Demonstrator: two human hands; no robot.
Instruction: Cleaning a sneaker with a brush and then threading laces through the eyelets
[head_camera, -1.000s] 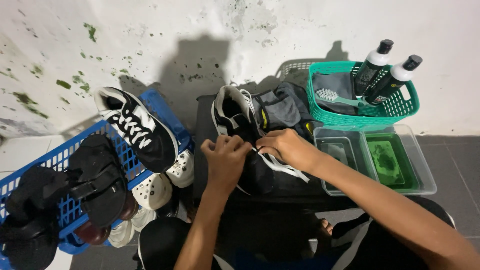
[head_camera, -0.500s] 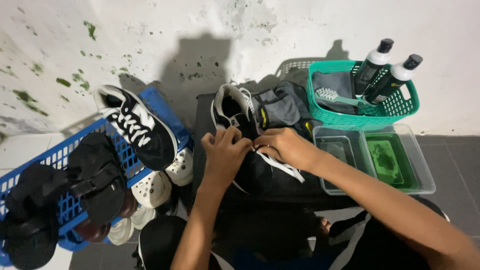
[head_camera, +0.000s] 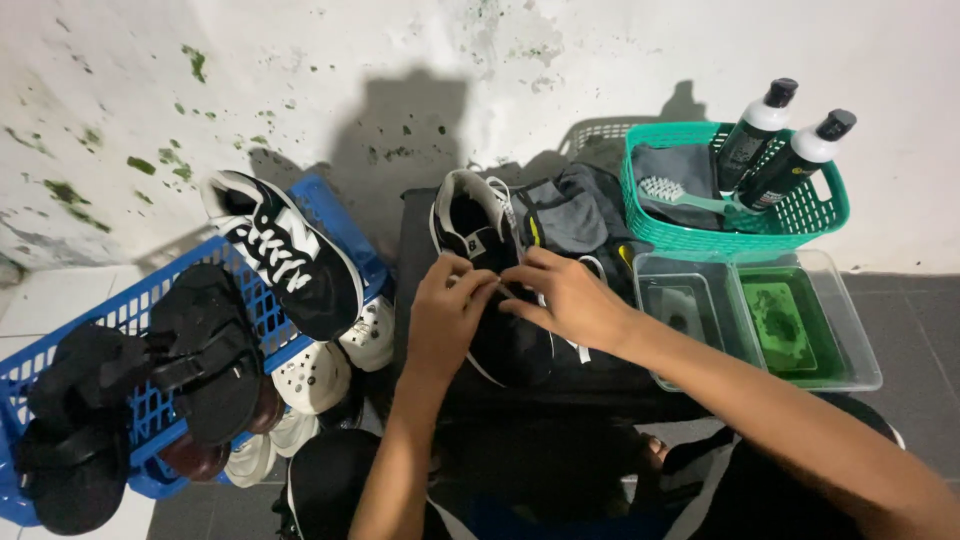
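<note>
A black sneaker with white trim (head_camera: 470, 225) lies on a dark low table (head_camera: 415, 250) in front of me. My left hand (head_camera: 447, 305) and my right hand (head_camera: 562, 298) meet over its tongue, fingertips pinching the white lace (head_camera: 507, 215). Both hands cover the middle of the shoe. A second dark shoe or grey cloth bundle (head_camera: 575, 215) lies just right of it.
A blue basket (head_camera: 135, 310) on the left holds a black-and-white sneaker (head_camera: 285, 255), black sandals (head_camera: 205, 350) and white clogs (head_camera: 315, 370). A teal basket (head_camera: 735, 235) at right holds two bottles (head_camera: 775, 145) and a brush (head_camera: 680, 195). A clear tray (head_camera: 850, 350) holds green liquid.
Both hands have shifted up the shoe toward its tongue and come closer together on the lace. The camera view stays about the same.
</note>
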